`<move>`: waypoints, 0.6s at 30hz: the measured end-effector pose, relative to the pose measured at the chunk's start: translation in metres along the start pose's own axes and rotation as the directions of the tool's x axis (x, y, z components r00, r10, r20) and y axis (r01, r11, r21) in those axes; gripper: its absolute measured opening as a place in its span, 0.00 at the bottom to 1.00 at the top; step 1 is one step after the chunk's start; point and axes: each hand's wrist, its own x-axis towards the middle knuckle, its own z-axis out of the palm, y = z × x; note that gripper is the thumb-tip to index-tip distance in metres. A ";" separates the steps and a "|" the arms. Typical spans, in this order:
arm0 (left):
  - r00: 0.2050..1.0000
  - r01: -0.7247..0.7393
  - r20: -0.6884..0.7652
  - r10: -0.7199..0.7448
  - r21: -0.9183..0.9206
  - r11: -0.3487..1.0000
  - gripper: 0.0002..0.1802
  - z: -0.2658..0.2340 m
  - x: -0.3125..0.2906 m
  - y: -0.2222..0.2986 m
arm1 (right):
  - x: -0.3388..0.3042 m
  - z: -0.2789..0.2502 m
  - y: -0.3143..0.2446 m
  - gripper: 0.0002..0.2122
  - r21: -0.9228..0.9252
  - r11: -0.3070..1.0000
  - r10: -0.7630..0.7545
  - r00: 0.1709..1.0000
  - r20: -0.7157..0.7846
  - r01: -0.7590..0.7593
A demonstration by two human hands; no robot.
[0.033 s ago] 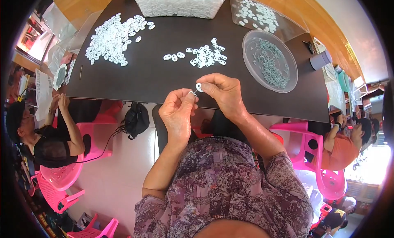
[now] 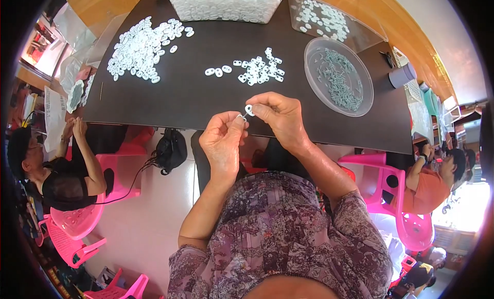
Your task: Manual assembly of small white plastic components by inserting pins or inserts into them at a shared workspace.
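Just beyond the table's near edge my two hands meet, both closed in a pinch. Between the thumb and fingers of my right hand is a white oval plastic piece with a hole. The fingertips of my left hand grip a small white piece, mostly covered by the thumb. A thin grey pin spans the short gap between the two pieces; which hand holds it I cannot tell. Ahead of my hands lies a small heap of white two-holed pieces, with several loose ovals to its left.
On the dark table, a large pile of white ovals lies far left. Behind stand a clear bin full of white pieces and another clear tray. A round dish of grey-green screws sits right. People sit at both sides.
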 end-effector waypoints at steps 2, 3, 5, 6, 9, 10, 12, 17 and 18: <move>1.000 0.005 -0.010 -0.005 0.012 1.000 0.05 0.000 0.000 -0.001 | -0.001 0.000 -0.005 0.05 -0.041 0.999 0.026 0.999 0.018 -0.026; 1.000 0.000 -0.007 0.000 0.014 1.000 0.05 -0.001 0.000 -0.001 | -0.001 0.000 -0.004 0.05 -0.041 0.999 0.027 0.999 0.020 -0.026; 1.000 -0.005 -0.004 0.005 0.015 1.000 0.05 -0.002 0.000 -0.001 | 0.000 0.000 -0.001 0.05 -0.069 0.998 -0.002 1.000 0.023 0.004; 1.000 -0.002 -0.008 0.002 0.023 1.000 0.05 -0.002 0.000 -0.001 | 0.000 0.001 -0.002 0.05 -0.069 0.998 -0.002 1.000 0.024 0.004; 1.000 -0.004 -0.008 0.005 0.033 0.999 0.05 -0.002 -0.001 -0.001 | -0.001 0.002 -0.002 0.05 -0.086 0.996 0.000 1.000 0.022 0.002; 1.000 -0.010 -0.004 0.010 0.037 0.999 0.05 -0.003 -0.001 -0.001 | -0.001 0.002 -0.001 0.05 -0.090 0.996 -0.003 1.000 0.024 0.005; 1.000 -0.013 0.000 0.013 0.039 0.999 0.05 -0.003 -0.002 -0.002 | -0.001 0.002 -0.001 0.05 -0.095 0.995 -0.006 1.000 0.026 0.008; 1.000 -0.016 -0.002 0.016 0.046 0.999 0.05 -0.002 -0.002 0.000 | -0.002 0.004 0.001 0.05 -0.172 0.980 -0.100 0.994 0.034 0.105; 1.000 -0.023 0.003 0.023 0.040 0.999 0.05 -0.002 -0.002 -0.001 | -0.002 0.005 0.000 0.05 -0.172 0.979 -0.100 0.994 0.036 0.105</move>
